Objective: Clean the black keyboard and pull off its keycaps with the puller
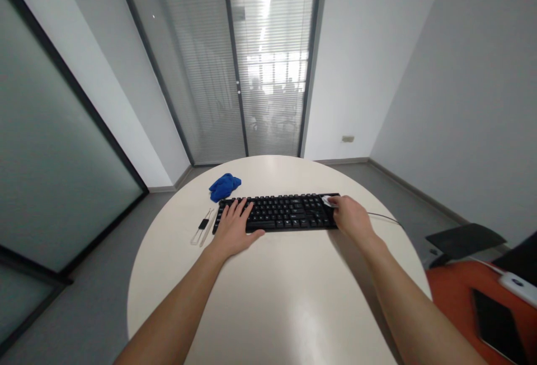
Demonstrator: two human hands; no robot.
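The tabletop (260,286) leaves room beyond every edge of the keyboard (289,211).

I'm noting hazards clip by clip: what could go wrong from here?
The left hand, spread over the keyboard, might press keys unintentionally. The white material pinched in the right hand could snag on key edges. The cable near that hand might catch and tug the keyboard.

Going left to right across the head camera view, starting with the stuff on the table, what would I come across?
Wire keycap puller, crumpled blue cloth, left hand, middle of the black keyboard, white tissue-like wad, right hand, thin dark cable, then, off the table, the black phone on the orange seat.
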